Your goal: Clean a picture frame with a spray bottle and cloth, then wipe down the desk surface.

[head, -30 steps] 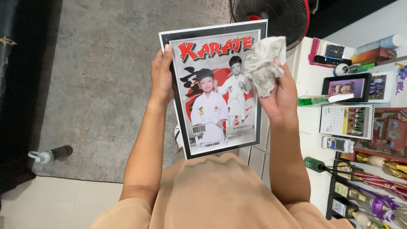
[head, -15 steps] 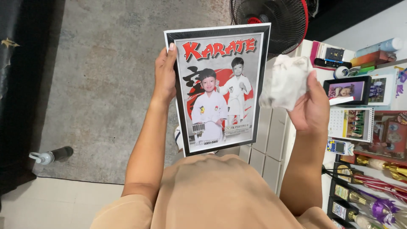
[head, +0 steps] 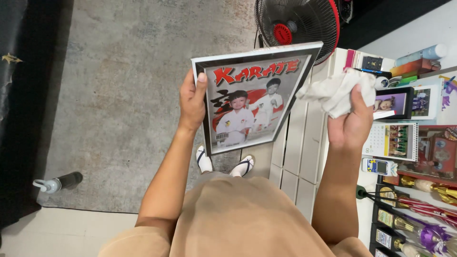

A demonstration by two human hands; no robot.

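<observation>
The left hand (head: 193, 102) grips the left edge of a framed poster (head: 252, 102), thumb laid over the silver frame and fingers behind it, holding the poster tilted up in front of the body. The right hand (head: 351, 124) is closed around a crumpled white cloth (head: 335, 91), which hangs just beside the frame's right edge and does not touch the glass. The two hands are well apart, the poster between them.

By the look of it, the wiping is paused or finished: the glass shows no obvious smears, though glare makes that hard to judge, and the poster is not yet set down anywhere.

Open room lies to the left and below, over the grey rug (head: 119, 95). On the right, a white drawer unit (head: 297, 143) stands near the frame, and its tabletop is crowded with small photo frames (head: 395, 102), a desk calendar (head: 390, 140) and trophies (head: 419, 223). A standing fan (head: 295, 24) sits just behind the poster's top edge.
</observation>
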